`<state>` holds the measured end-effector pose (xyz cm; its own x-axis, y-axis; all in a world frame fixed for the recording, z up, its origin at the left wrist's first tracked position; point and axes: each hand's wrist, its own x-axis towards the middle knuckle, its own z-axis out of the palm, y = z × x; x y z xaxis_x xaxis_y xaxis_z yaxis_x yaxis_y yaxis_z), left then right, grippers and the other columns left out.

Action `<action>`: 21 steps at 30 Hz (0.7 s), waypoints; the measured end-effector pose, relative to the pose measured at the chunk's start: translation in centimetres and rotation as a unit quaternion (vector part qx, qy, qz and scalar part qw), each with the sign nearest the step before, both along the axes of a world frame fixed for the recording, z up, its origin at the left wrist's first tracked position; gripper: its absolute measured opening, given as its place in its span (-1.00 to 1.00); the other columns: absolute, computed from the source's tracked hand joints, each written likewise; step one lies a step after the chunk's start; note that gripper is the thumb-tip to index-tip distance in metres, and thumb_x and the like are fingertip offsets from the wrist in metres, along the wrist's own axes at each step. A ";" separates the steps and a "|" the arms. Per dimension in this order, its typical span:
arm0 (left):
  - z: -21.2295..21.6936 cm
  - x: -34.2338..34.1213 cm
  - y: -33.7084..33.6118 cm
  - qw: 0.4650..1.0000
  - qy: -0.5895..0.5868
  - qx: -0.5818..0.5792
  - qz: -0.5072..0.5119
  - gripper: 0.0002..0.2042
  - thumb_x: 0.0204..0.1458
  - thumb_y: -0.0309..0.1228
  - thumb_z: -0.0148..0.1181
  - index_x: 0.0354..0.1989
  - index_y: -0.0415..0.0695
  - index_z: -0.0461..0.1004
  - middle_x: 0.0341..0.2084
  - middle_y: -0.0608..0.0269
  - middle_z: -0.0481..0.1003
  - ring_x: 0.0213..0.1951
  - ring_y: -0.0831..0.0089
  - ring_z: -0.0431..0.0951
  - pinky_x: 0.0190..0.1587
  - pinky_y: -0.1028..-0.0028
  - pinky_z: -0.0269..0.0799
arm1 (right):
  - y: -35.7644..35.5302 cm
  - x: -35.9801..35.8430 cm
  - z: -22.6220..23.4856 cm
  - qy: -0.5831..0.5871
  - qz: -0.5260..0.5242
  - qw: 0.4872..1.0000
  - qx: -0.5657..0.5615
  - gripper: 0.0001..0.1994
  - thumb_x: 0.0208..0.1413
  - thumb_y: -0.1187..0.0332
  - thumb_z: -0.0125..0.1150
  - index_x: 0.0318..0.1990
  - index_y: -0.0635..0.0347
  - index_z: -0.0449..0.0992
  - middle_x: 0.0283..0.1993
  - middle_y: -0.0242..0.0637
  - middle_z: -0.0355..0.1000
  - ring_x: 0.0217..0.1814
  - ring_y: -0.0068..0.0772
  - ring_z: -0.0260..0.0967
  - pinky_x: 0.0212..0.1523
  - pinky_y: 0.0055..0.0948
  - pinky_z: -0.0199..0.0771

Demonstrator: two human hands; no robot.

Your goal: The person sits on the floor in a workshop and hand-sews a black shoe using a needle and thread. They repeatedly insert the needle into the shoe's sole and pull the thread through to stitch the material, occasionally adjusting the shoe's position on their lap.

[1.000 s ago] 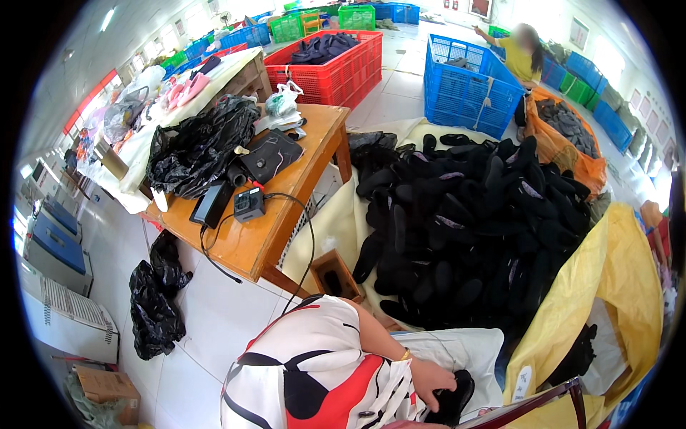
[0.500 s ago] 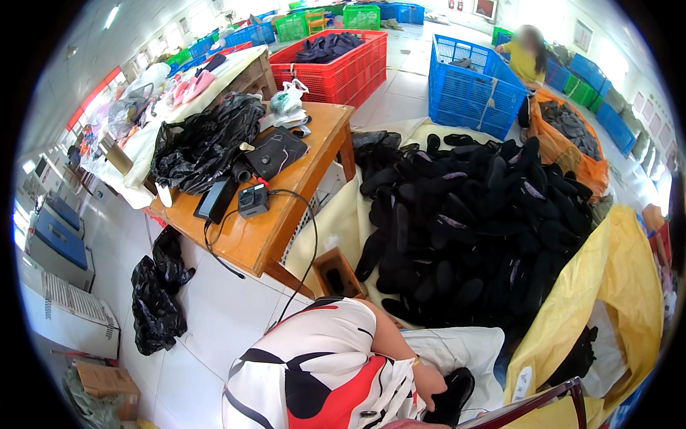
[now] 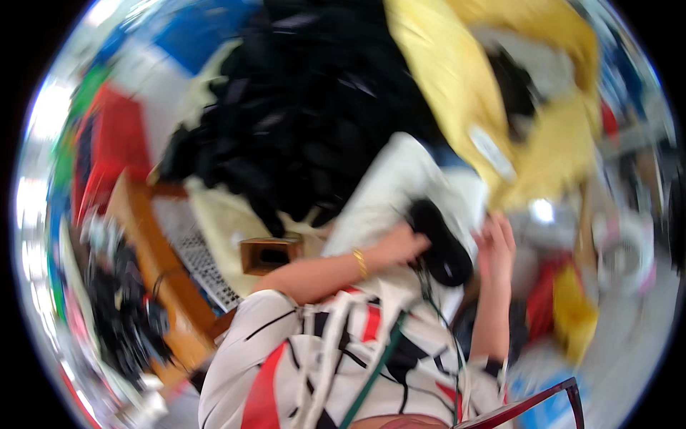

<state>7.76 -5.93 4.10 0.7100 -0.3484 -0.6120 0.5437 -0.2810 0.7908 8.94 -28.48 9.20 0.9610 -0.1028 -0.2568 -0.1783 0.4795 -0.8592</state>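
Observation:
Over a white cloth (image 3: 386, 179) across my lap, my left hand (image 3: 401, 245) grips the side of a black shoe (image 3: 441, 247), its fingers closed on the near edge. The shoe lies tilted, one end toward the heap and the other toward me. To the right of it, apart from the shoe, my right hand (image 3: 494, 239) is raised with bent fingers drawn together. Blur hides anything small that it may hold. Dark cords hang below the shoe, over my patterned top.
Ahead is a large heap of black shoes (image 3: 307, 107). A yellow sack (image 3: 457, 79) stands to its right. On the left are a small wooden box (image 3: 250, 254), an orange-brown table (image 3: 161, 264) and a red crate (image 3: 118, 136). A round pale object (image 3: 623, 250) stands far right.
My view has swung right and down, so the heap now sits higher in the picture. My right hand has come into sight, and the shoe at my left hand shows fully.

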 end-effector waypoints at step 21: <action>0.3 3.7 0.6 0.879 -0.384 0.179 -0.218 -0.78 0.12 -0.35 0.04 -0.27 -0.29 0.45 -0.35 -0.19 0.52 -0.24 -0.17 0.51 -0.17 0.07 0.42 | -2.5 -5.6 -2.3 0.099 -0.036 0.988 0.110 -0.81 0.34 0.25 0.11 -0.15 0.20 0.44 -0.55 -0.48 0.33 -0.58 -0.61 0.28 -0.51 -0.55 0.42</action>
<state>11.50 -5.32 4.41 0.8083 -0.5727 -0.1362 -0.3335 -0.6361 0.6958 3.31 -30.97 6.89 0.8816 -0.0893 -0.4635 -0.2918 0.6689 -0.6837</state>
